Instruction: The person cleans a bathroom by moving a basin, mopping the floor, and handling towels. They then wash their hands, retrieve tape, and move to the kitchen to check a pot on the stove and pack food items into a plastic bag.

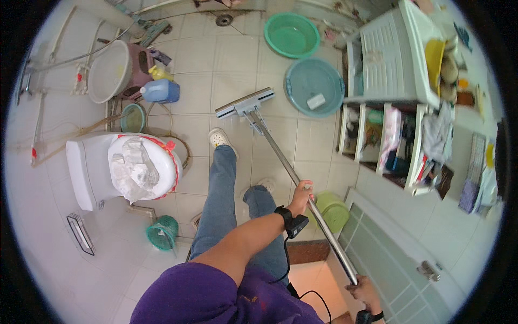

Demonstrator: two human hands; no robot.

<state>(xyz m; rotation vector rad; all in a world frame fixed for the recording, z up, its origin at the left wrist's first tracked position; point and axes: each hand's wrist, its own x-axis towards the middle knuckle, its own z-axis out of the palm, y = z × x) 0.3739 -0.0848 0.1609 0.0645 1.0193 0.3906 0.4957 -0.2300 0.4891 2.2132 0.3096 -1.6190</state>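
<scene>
A sponge-type floor mop with a long steel pole (281, 156) slants across the picture. Its wide grey head (246, 103) rests on the pale tiled floor, beyond my shoe (219, 137). My left hand (302, 197) grips the pole around its middle, and the wrist wears a black strapped device. Lower right, my right hand (365, 292) is closed around the pole's upper end. A blue plastic basin (334, 91) with a small white item in it stands to the right of the mop head. Behind that basin is a green one (291, 34).
On the left stand a toilet (165, 156) with white bags on its lid, a blue jug (161, 91) and a green mesh bin (162, 237). Shelves (388, 60) line the right side. A lime-green stool or tub (334, 210) sits by the glazed door (376, 247).
</scene>
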